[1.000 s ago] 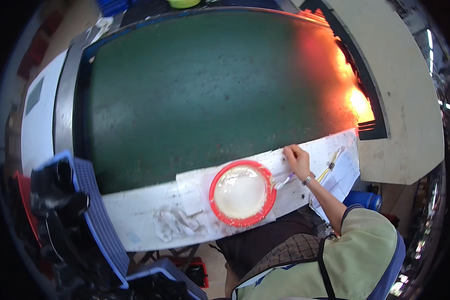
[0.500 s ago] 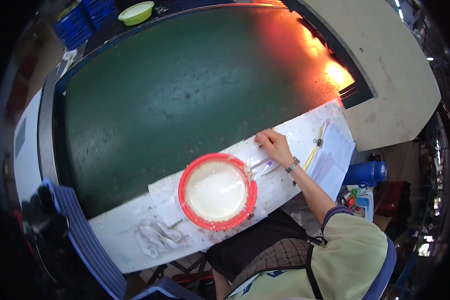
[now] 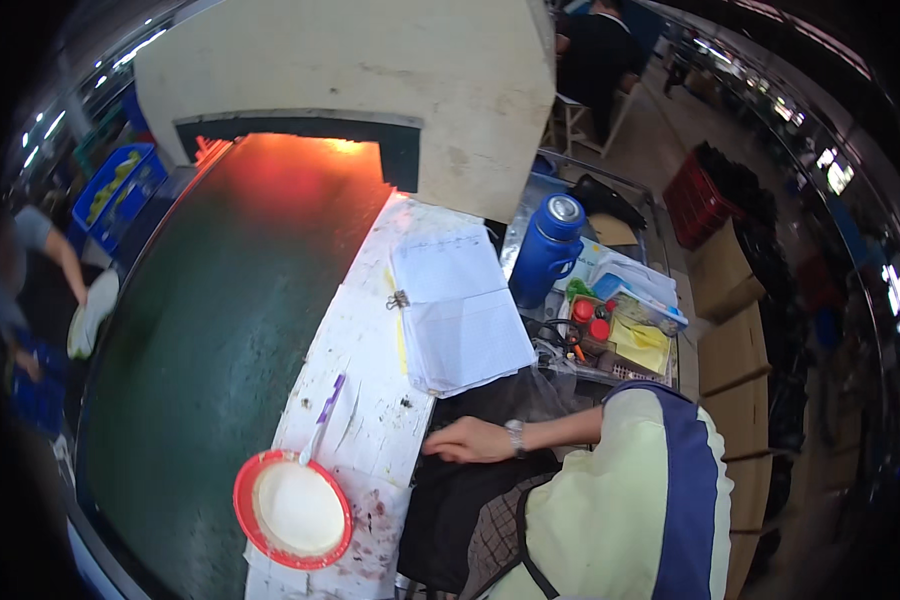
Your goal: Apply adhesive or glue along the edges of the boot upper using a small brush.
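Observation:
My right hand (image 3: 467, 440) is at the near edge of the white ledge (image 3: 363, 350), over my lap. Its fingers are curled together, and nothing shows in them. A metal watch circles the wrist. Left of it, a red-rimmed bowl (image 3: 248, 512) holds a creamy white substance (image 3: 305, 510). A slim white and purple stick (image 3: 328, 405) slants away from the bowl's far rim. Ahead of the hand lies a stack of written sheets (image 3: 460, 310), with a black binder clip (image 3: 398, 300) at its left side. My left hand is out of the picture.
A dark green conveyor belt (image 3: 210, 310) runs beside the ledge into a pale housing (image 3: 350, 70) that glows orange inside. Right of the papers stand a blue flask (image 3: 550, 245) and a cluttered tray. Across the belt, another person's hand holds a pale green basin (image 3: 92, 312).
The view has swung right, bringing the flask, tray and boxes into fuller sight. My right hand has drawn back from above the ledge to its near edge. The far basin is now held by someone.

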Demonstrator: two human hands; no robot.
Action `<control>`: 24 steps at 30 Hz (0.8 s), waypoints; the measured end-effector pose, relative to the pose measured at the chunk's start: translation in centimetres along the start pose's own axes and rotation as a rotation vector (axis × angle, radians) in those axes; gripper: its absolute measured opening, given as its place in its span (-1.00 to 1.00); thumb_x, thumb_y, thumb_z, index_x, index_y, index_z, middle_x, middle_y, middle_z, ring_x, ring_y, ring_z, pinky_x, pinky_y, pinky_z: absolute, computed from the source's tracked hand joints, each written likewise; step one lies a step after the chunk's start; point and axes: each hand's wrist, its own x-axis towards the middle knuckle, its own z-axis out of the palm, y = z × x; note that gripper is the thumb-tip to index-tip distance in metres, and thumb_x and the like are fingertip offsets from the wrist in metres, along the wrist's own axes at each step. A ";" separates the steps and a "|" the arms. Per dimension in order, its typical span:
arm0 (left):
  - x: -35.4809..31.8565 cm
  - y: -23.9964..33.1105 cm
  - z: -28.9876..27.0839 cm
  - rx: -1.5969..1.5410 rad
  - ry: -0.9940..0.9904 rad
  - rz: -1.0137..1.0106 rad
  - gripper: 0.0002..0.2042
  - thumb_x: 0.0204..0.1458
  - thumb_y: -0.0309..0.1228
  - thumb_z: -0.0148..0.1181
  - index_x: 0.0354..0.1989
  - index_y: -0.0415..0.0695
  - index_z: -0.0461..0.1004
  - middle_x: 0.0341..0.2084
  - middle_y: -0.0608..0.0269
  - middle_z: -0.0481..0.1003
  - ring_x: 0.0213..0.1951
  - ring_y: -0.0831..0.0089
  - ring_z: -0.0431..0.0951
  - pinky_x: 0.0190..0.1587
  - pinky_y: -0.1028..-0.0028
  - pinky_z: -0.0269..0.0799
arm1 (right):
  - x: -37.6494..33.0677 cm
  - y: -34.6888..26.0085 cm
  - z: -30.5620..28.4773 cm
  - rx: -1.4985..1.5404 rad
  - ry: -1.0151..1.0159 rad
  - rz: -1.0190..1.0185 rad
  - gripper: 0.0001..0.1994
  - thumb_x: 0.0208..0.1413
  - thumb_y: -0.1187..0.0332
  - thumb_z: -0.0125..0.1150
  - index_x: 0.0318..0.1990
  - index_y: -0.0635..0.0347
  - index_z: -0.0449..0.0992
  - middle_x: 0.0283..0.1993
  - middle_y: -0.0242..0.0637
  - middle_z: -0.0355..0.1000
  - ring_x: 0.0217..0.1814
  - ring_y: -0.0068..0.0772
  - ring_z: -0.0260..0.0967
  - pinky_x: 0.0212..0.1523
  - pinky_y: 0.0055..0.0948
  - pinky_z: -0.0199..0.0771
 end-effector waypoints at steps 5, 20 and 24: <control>4.1 1.5 -1.8 0.096 -0.041 0.025 -0.51 0.16 -0.13 0.15 0.06 -0.33 0.51 -0.05 -0.12 0.60 -0.01 0.06 0.62 -0.01 0.21 0.50 | -4.3 16.0 2.5 -0.227 0.079 0.786 -0.51 0.25 -0.09 0.08 -0.12 0.18 0.68 -0.18 0.00 0.62 -0.03 0.05 0.58 0.04 -0.09 0.52; -12.0 -2.8 -21.3 0.277 0.407 -0.382 -0.54 0.14 -0.16 0.17 0.01 -0.35 0.54 -0.10 -0.15 0.61 -0.04 0.03 0.64 -0.04 0.18 0.52 | 3.1 46.1 14.4 -0.343 -0.458 0.342 -0.35 0.24 -0.25 -0.05 -0.03 0.19 0.66 0.05 0.08 0.56 0.17 0.06 0.47 0.20 -0.10 0.39; -12.2 -4.3 -17.3 0.407 0.150 -0.268 -0.55 0.14 -0.16 0.17 0.00 -0.35 0.55 -0.11 -0.16 0.62 -0.05 0.02 0.65 -0.05 0.17 0.52 | 4.4 52.9 11.3 -0.345 -0.087 0.303 -0.35 0.24 -0.25 -0.06 -0.03 0.19 0.66 0.05 0.08 0.56 0.17 0.05 0.47 0.20 -0.10 0.39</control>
